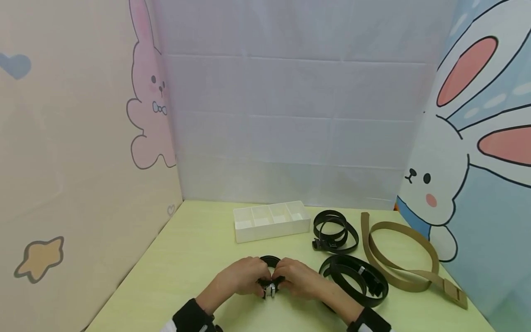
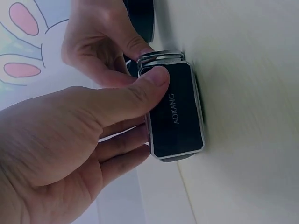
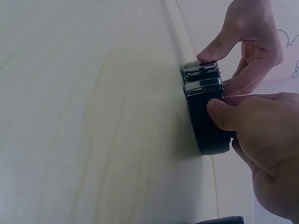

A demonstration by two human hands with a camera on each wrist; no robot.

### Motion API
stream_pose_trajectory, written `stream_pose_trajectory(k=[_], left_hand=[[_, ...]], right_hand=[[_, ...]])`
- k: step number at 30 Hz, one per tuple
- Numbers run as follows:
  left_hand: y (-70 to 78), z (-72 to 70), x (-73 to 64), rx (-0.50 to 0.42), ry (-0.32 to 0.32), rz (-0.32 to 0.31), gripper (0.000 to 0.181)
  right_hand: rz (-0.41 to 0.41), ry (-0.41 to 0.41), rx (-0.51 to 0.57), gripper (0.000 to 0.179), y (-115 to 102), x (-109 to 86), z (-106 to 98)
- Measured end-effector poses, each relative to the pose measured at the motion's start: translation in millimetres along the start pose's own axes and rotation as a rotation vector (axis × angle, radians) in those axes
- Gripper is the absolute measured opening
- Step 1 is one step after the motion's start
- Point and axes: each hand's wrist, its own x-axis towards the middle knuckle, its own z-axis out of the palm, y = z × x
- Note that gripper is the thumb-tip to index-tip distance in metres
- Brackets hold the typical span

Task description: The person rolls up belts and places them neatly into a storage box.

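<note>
A coiled black belt (image 1: pixel 270 260) stands on edge on the table in front of me, a hand at either side of it. My left hand (image 1: pixel 246 275) holds its buckle (image 2: pixel 180 121), a dark rectangular plate with silver edges and AOKANG lettering. The left thumb presses on the plate's face, with fingers behind it. My right hand (image 1: pixel 297 279) pinches the black strap (image 3: pixel 205 128) beside the buckle, thumb on the outer side. In the right wrist view a shiny metal band (image 3: pixel 203 85) crosses the strap between the two hands. Fingers hide part of the coil's inside.
A white divided tray (image 1: pixel 271 230) lies behind the hands. To the right are a thin coiled black belt (image 1: pixel 350 228), a wider coiled black belt (image 1: pixel 338 276) close to my right forearm, and a loosely looped tan belt (image 1: pixel 433 258). Printed walls border the pale yellow table (image 1: pixel 199 240).
</note>
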Motion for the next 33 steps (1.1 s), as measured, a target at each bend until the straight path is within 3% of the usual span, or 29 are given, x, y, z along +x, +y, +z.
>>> stream_pose_trajectory(k=[3,6,10,14,17,21,24,29,33], left_hand=[[-3.8,4.1,-1.4,-0.011,0.027,0.016,0.020],[-10.6,9.2,-2.2,-0.068,0.058,0.030,0.017],[-24.3,14.6,-1.6,-0.244,0.120,0.031,0.010],[-38.7,20.9,-1.3,-0.486,0.243,-0.022,0.016],[-44.5,25.4,-1.5,-0.673,0.341,-0.078,0.026],[-45.8,26.9,-1.2,-0.888,0.433,-0.134,0.034],[-45.2,25.0,0.3,-0.979,0.494,-0.167,0.038],[-47.0,17.3,5.6,-1.022,0.577,-0.202,0.040],[-52.0,8.8,10.8,-1.014,0.607,-0.224,0.040]], right_hand=[[-0.006,0.044,0.005,0.021,1.0,-3.5,0.4],[0.034,0.143,0.002,0.021,0.5,-7.5,0.0],[0.218,0.337,0.038,0.015,-2.7,-6.7,-1.7],[0.506,0.472,0.258,0.010,-8.8,-0.6,-8.0],[0.609,0.455,0.508,0.020,-14.6,2.7,-15.4],[0.573,0.353,0.754,0.037,-19.1,9.4,-18.6],[0.532,0.369,0.774,0.038,-19.8,19.1,-15.6],[0.549,0.504,0.742,0.029,-17.9,38.0,-12.9],[0.563,0.542,0.760,0.035,-12.9,50.5,-16.5]])
